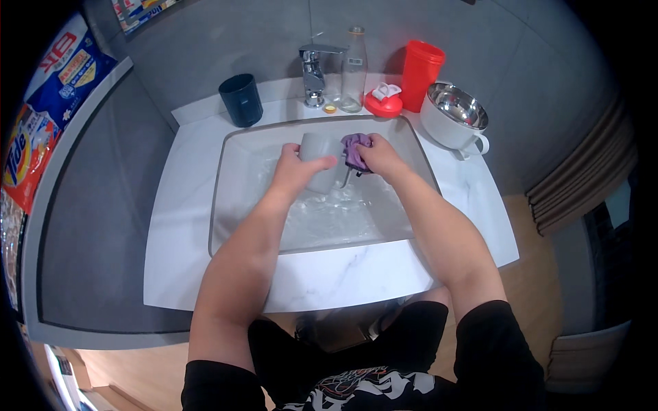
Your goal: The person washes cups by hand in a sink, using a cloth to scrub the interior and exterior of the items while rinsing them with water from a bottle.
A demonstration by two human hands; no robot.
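Observation:
Over the sink [406,218], my left hand [295,168] is wrapped round a pale grey cup [319,152], thumb across its near side. My right hand [379,157] grips a bunched purple cloth [354,149] with a dark edge, just right of the cup and apart from it. A thin stream of water runs down beneath the cloth. Rippling water [332,220] lies in the basin below both hands. The inside of the cup is hidden from here.
Behind the sink stand a dark blue cup [241,101], a chrome faucet [312,77], a clear glass bottle [353,75], a red lid [384,103] and a red tumbler [421,74]. At right is a white mug with steel interior [454,118]. Detergent bags [72,72] stand far left.

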